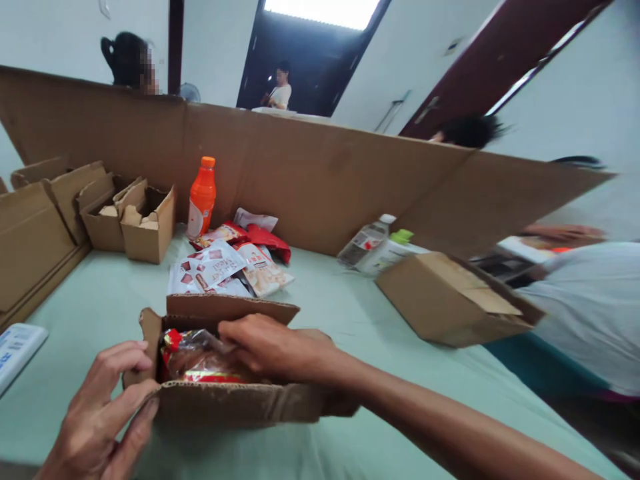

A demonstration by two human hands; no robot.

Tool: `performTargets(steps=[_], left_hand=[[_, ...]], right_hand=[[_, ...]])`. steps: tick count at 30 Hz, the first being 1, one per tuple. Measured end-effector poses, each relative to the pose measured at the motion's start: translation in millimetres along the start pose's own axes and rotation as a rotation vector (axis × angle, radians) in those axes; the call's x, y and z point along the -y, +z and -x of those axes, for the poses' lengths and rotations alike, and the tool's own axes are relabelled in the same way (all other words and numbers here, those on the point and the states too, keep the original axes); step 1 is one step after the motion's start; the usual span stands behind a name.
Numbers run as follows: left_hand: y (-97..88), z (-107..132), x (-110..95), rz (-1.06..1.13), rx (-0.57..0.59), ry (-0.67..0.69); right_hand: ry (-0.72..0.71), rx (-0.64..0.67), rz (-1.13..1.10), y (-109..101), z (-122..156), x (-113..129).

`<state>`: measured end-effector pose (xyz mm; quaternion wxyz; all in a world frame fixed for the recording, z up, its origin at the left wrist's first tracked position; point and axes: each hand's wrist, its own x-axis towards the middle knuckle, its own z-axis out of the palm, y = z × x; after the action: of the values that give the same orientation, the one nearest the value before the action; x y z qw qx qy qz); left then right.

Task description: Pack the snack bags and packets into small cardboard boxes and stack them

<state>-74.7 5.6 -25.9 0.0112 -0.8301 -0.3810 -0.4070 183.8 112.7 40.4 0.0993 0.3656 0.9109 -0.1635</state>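
Observation:
A small open cardboard box (235, 403) sits on the green table right in front of me. Inside it lies a red and clear snack packet (197, 363). My right hand (270, 347) reaches into the box from the right, its fingers curled over the packet and pressing on it. My left hand (107, 407) rests at the box's left near corner, thumb and fingers spread along the cardboard flap, holding the box's edge.
Several snack packets (225, 267) lie beyond the box, beside an orange bottle (201, 198). Open small boxes (145, 223) stand at left, flat cardboard (30, 233) beside them. A closed box (450, 300) and two bottles (373, 245) sit right. A tall cardboard wall (320, 180) screens other people.

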Motion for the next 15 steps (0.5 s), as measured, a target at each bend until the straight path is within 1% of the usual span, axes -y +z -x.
performTargets(steps=[1,3,7,10,13,15], left_hand=[[-1.4,-1,-2,0.000,0.014,-0.011],[-4.1,-4,-7,0.013,0.031,-0.035],[-9.6,-12,-12,0.037,0.043,-0.037],[-14.7,-20,-13,0.009,0.092,-0.003],[-17.6,-31,-15,-0.008,0.127,0.021],[-17.5,-39,-19,0.006,0.133,0.020]], right_hand=[[0.028,-0.009,-0.015,2,0,-3],[0.036,-0.036,-0.021,3,5,-6],[-0.027,0.015,0.030,4,10,-6],[-0.033,0.029,0.055,8,6,-4],[-0.055,-0.003,0.057,13,4,-4],[-0.069,-0.051,0.056,16,4,-6]])
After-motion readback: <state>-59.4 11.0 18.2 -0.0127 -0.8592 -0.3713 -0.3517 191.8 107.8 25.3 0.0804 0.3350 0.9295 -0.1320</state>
